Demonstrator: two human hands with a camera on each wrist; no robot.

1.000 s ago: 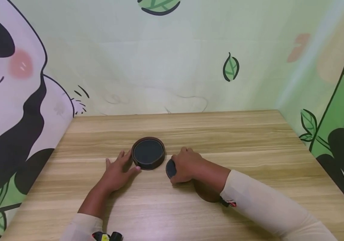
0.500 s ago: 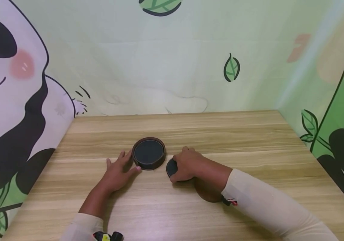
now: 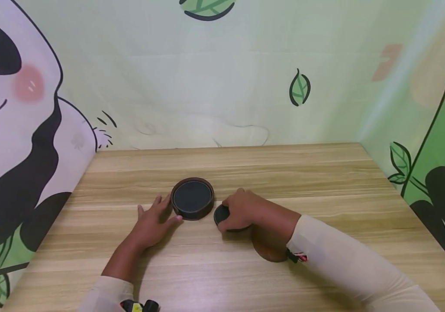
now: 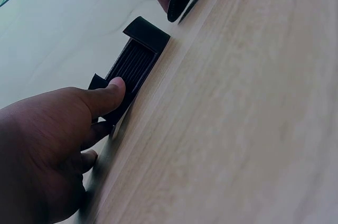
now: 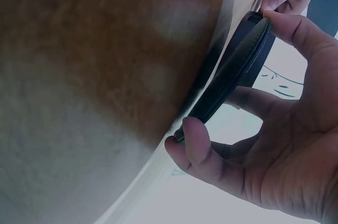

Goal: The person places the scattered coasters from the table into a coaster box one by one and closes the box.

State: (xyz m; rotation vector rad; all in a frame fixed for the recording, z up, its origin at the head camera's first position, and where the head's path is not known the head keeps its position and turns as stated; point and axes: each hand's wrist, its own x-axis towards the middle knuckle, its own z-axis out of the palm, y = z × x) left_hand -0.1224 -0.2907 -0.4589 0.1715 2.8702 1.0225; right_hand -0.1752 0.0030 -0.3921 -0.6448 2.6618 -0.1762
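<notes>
Working from the wooden table (image 3: 324, 190) down, I see my left hand (image 3: 153, 223), fingers straight, touching the round holder (image 3: 192, 198) mid-table. My right hand (image 3: 242, 210) pinches a dark coaster (image 3: 220, 214) on edge just right of it; I judge that thin rim could slip.

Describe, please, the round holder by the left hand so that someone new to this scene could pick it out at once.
On the wooden table, look near its middle, just ahead of the person's two hands. The round holder sits there, with the left hand touching its side. Unlike the thin dark disc that the right hand grips beside it, it has a raised brown rim around a dark top.
</notes>
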